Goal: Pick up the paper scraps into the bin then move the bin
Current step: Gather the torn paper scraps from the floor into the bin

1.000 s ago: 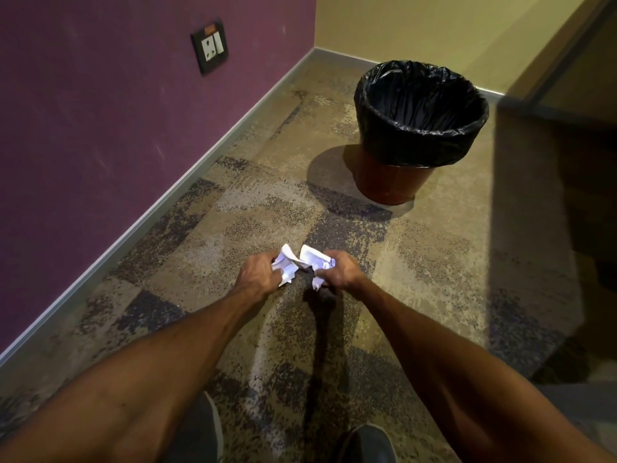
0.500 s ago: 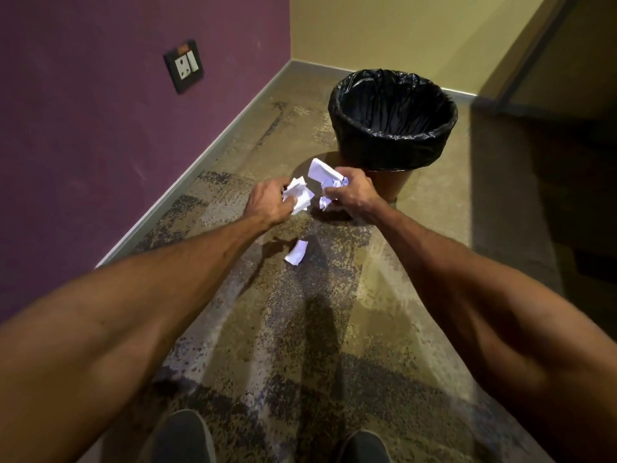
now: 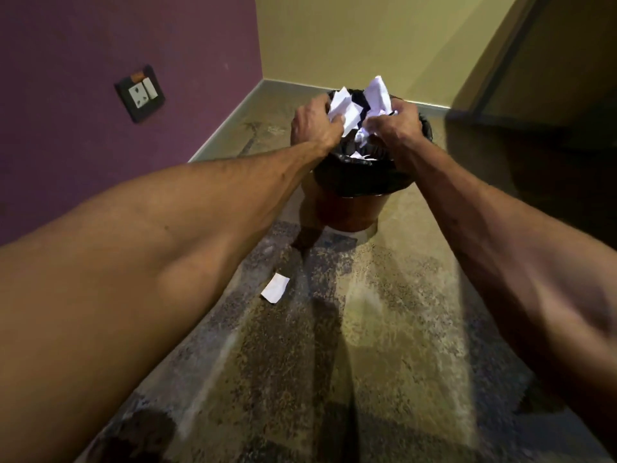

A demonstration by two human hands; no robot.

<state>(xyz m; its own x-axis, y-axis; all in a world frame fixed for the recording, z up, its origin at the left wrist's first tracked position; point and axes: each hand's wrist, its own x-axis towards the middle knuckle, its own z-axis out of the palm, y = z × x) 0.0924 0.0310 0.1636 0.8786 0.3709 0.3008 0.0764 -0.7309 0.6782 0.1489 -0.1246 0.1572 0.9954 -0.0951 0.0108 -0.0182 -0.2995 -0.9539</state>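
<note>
Above the scrap-holding bin (image 3: 354,175), left hand (image 3: 314,125) and right hand (image 3: 397,123) clutch paper scraps (image 3: 345,110).

- No text, label, brand or number I can read anywhere.
- White paper scraps (image 3: 345,110) that I hold: too blurred to make out any print.
- Wall socket plate (image 3: 140,94): markings too small to read.
- Loose scrap (image 3: 275,288) on the floor: looks blank.
</note>
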